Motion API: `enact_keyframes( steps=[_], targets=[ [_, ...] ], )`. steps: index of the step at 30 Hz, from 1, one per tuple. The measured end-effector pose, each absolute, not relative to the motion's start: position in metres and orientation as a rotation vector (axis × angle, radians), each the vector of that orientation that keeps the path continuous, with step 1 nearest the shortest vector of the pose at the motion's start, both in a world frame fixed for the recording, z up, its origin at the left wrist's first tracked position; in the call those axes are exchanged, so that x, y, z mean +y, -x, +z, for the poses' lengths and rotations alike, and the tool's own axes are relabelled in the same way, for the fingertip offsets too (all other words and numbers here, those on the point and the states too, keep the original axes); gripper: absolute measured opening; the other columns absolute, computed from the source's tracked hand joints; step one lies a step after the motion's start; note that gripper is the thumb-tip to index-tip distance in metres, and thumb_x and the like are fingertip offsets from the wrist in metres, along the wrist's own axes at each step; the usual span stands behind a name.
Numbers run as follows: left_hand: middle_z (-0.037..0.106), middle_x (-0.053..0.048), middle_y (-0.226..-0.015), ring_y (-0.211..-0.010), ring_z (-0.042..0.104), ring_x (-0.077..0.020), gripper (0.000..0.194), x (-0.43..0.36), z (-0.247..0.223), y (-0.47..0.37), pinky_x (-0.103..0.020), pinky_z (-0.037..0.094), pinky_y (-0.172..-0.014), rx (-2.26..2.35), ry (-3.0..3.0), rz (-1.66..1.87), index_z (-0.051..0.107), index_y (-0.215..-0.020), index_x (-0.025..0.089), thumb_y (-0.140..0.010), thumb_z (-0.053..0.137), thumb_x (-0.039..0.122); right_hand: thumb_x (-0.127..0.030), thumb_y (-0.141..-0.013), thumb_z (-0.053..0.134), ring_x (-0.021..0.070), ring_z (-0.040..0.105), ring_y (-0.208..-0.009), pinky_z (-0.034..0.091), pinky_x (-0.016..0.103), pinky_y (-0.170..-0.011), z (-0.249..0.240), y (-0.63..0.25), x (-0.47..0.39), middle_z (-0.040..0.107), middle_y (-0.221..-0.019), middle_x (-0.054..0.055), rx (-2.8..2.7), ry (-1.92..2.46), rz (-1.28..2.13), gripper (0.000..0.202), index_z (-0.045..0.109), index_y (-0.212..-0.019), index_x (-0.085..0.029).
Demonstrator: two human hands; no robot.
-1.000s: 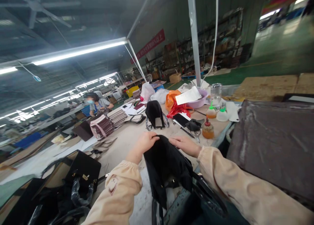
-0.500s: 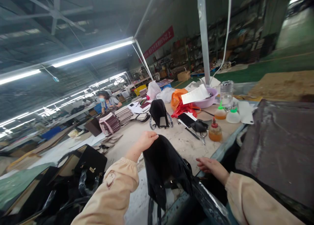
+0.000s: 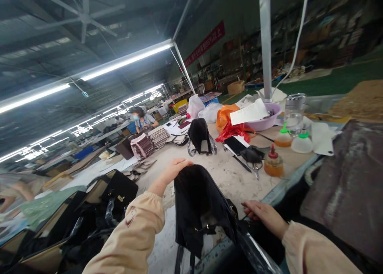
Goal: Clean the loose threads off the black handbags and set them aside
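A black bag (image 3: pixel 206 202) stands open near the table's front edge, its inside and small metal fittings showing, with straps hanging at its lower side. My left hand (image 3: pixel 176 170) grips the bag's top left edge. To the right of the bag is my right hand (image 3: pixel 260 212), its fingers partly curled together beside the bag's side; whether anything is between them is hidden. Another black bag (image 3: pixel 199 135) with plastic-wrapped handles stands farther back on the table (image 3: pixel 167 156).
Black bags (image 3: pixel 119 190) lie at the left. Glue bottles (image 3: pixel 273 164), scissors (image 3: pixel 256 170), a phone (image 3: pixel 235 145) and a purple basin (image 3: pixel 263 122) are at the right. Stacked pieces (image 3: pixel 143 146) sit at the back left, near a seated person (image 3: pixel 145 120).
The view has shifted, so the table items appear farther right. My right hand's fingers have curled in more. My left hand still holds the bag's edge.
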State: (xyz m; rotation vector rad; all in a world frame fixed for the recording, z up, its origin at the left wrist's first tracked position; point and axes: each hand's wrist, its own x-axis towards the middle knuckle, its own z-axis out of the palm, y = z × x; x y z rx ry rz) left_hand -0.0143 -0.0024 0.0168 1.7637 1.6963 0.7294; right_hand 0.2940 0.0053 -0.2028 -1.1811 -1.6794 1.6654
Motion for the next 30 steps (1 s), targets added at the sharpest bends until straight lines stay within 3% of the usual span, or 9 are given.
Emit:
enact_keyframes(
  steps=[3, 12, 21, 23, 26, 30],
  targets=[
    [0.071, -0.009, -0.097, -0.091, 0.063, -0.023, 0.043, -0.004, 0.017, 0.016, -0.033, 0.047, -0.085, 1.725, -1.837, 0.633, 0.07, -0.097, 0.012, -0.076, 0.059, 0.048, -0.069, -0.074, 0.04, 0.0203, 0.061, -0.071, 0.049, 0.031, -0.066, -0.203, -0.294, 0.004, 0.07, -0.08, 0.007, -1.687, 1.173, 1.65, 0.061, 0.07, -0.081, -0.016],
    [0.065, -0.002, -0.072, -0.071, 0.057, -0.0161, 0.019, -0.003, 0.015, 0.007, -0.028, 0.045, -0.073, 1.869, -2.01, 0.543, 0.068, -0.08, 0.016, -0.078, 0.055, 0.03, -0.066, -0.079, 0.044, 0.0191, 0.061, -0.069, 0.05, 0.029, -0.065, -0.212, -0.294, 0.005, 0.07, -0.078, 0.006, -1.752, 1.119, 1.6, 0.056, 0.07, -0.083, -0.017],
    [0.068, -0.005, -0.097, -0.088, 0.059, -0.0172, 0.035, -0.011, 0.015, 0.017, -0.025, 0.045, -0.081, 1.642, -1.981, 0.488, 0.065, -0.099, 0.014, -0.083, 0.051, 0.042, -0.061, -0.083, 0.042, 0.0193, 0.061, -0.071, 0.05, 0.029, -0.069, -0.22, -0.295, 0.007, 0.069, -0.081, 0.006, -1.869, 1.063, 1.534, 0.05, 0.067, -0.078, -0.018],
    [0.067, -0.003, -0.083, -0.076, 0.058, -0.0156, 0.035, -0.011, 0.015, 0.016, -0.024, 0.044, -0.07, 1.694, -1.981, 0.456, 0.067, -0.087, 0.013, -0.081, 0.052, 0.044, -0.06, -0.083, 0.043, 0.0198, 0.062, -0.071, 0.051, 0.029, -0.069, -0.219, -0.296, 0.007, 0.069, -0.08, 0.005, -1.876, 1.063, 1.528, 0.049, 0.068, -0.08, -0.018],
    [0.054, 0.002, -0.058, -0.056, 0.047, -0.0111, 0.035, -0.008, 0.014, 0.012, -0.023, 0.036, -0.054, 1.846, -1.971, 0.402, 0.064, -0.067, 0.014, -0.079, 0.053, 0.045, -0.059, -0.082, 0.045, 0.0218, 0.064, -0.075, 0.051, 0.031, -0.071, -0.216, -0.296, 0.006, 0.071, -0.081, 0.005, -1.895, 1.075, 1.487, 0.048, 0.071, -0.087, -0.019],
    [0.046, 0.005, -0.052, -0.051, 0.039, -0.0095, 0.026, -0.002, 0.011, 0.007, -0.023, 0.03, -0.049, 1.997, -1.931, 0.385, 0.062, -0.065, 0.014, -0.069, 0.062, 0.04, -0.055, -0.077, 0.054, 0.0265, 0.065, -0.09, 0.049, 0.036, -0.086, -0.212, -0.296, 0.005, 0.073, -0.096, 0.005, -1.92, 1.102, 1.361, 0.042, 0.073, -0.094, -0.022]
  ],
)
